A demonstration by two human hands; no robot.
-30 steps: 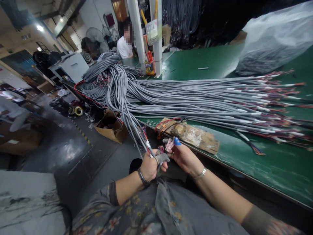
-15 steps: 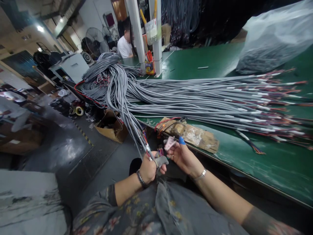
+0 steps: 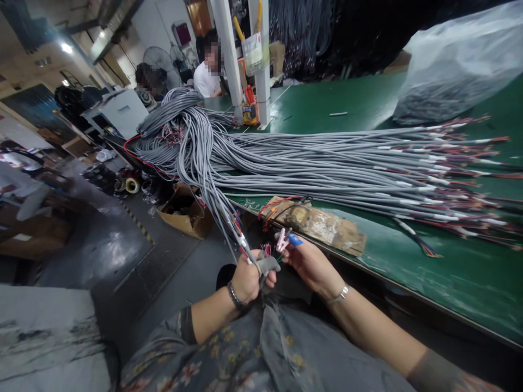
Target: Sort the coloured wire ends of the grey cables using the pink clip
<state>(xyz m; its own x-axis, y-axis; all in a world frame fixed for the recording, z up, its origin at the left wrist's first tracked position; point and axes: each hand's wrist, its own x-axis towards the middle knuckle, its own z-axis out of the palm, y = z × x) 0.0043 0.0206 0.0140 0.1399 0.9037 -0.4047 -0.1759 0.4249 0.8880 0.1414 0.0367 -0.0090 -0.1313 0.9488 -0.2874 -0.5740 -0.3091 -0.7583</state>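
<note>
My left hand is wrapped round the ends of several grey cables that hang down from the bench. A grey cover sits on its thumb. Thin coloured wires fan out just above that thumb. Close by on the right, my right hand pinches a small pale pink clip, its thumb tip wrapped in blue. The clip is beside the wire ends, near a green wire; whether it touches one I cannot tell.
A thick bundle of grey cables with stripped ends lies along the green bench. A worn cardboard piece lies at its front edge. Behind are a plastic bag, a post and a seated person. An open carton stands below.
My right hand has moved slightly left, closer to the wire ends, and the pink clip has turned more upright. The left hand still holds the cables, almost unmoved.
</note>
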